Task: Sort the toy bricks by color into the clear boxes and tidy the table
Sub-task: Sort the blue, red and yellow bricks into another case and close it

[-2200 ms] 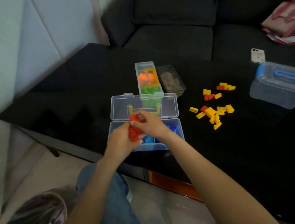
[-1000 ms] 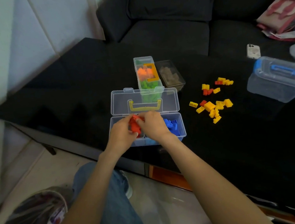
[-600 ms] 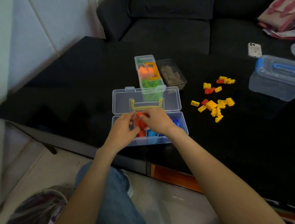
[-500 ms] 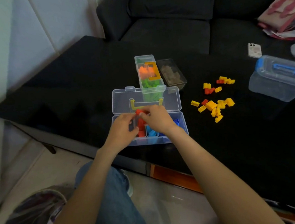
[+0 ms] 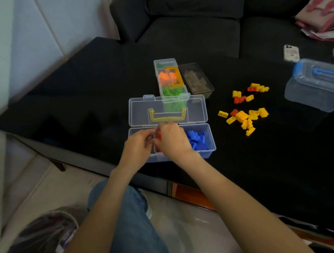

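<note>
Left hand over the left compartment of the open clear box; fingers curled toward the red bricks, grip itself hidden, cannot tell. Right hand meets it there, apparently pinching the same red cluster. Blue bricks fill the right compartment. Risk: pulling the cluster apart could flick a red piece into the blue side or off the near table edge. Further right, loose yellow and red bricks remain unsorted; a sweeping forearm could scatter them.
</note>
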Action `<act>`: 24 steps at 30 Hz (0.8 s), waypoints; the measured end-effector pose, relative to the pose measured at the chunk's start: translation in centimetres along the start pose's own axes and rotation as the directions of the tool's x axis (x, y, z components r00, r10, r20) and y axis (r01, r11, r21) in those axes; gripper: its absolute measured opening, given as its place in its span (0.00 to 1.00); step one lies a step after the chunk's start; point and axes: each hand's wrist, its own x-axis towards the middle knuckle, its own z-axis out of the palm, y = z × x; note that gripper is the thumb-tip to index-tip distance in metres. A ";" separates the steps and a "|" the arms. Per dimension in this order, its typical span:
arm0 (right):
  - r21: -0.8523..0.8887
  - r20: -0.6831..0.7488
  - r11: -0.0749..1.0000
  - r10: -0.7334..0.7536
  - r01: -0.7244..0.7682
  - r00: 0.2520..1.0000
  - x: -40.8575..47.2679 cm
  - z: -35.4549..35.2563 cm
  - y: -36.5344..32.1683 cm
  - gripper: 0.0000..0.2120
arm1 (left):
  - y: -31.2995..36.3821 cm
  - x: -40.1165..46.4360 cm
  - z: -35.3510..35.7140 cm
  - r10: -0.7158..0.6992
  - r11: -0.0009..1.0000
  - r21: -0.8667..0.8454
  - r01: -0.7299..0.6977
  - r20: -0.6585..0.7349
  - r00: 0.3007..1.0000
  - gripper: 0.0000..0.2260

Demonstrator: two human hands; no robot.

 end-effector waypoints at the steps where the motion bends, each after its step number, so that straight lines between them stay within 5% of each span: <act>1: 0.042 0.007 0.999 -0.013 0.012 1.000 -0.2 0.0 0.3 0.13 | 0.0 0.1 0.0 -0.007 1.000 0.012 0.007 0.009 1.000 0.16; 8: 0.208 -0.029 0.946 -0.247 0.248 0.969 -1.9 -0.1 3.0 0.13 | -0.1 0.3 -0.2 0.009 0.997 0.079 -0.011 0.025 1.000 0.14; 16: 0.119 -0.251 0.987 -0.079 0.111 0.965 -3.4 -8.1 12.9 0.14 | 5.9 3.4 1.8 0.286 0.953 0.130 -0.274 -0.081 0.955 0.11; 20: 0.177 -0.257 0.982 0.106 -0.061 0.961 -2.5 -11.1 21.4 0.13 | 11.5 9.0 7.0 0.332 0.942 0.018 -0.336 0.111 0.937 0.13; 24: 0.138 -0.192 0.972 0.216 -0.192 0.957 0.9 -11.5 28.5 0.15 | 15.0 14.9 14.1 0.245 0.947 0.105 -0.303 0.370 0.896 0.17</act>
